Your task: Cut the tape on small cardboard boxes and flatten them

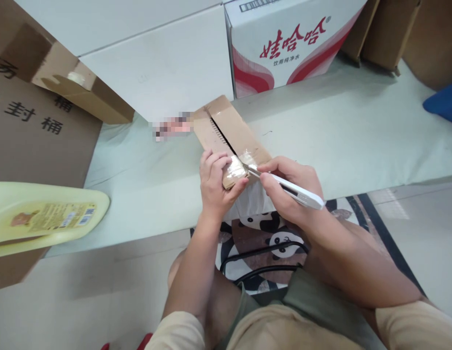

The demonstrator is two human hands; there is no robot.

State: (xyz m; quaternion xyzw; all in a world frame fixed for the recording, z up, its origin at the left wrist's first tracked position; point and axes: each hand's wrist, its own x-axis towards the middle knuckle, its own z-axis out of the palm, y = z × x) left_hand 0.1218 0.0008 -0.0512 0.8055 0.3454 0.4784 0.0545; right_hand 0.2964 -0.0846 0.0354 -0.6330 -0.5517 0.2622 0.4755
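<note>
A small brown cardboard box [244,127] lies slanted near the front edge of the cloth-covered surface, with a dark slit along its top seam. Clear tape [236,167] shines across its near end. My left hand [215,182] grips that near end, fingers on top and thumb at the near side. In my right hand [289,187] is a white utility knife [302,193], held between thumb and fingers. Its blade touches the tape at the near end of the slit.
The box rests on a pale green cloth [342,141]. Behind stand a white-and-red carton [284,53] and a white box [167,68]. Left are a large cardboard box [39,126] and a yellow bottle [46,214]. A panda-patterned mat [255,253] lies below.
</note>
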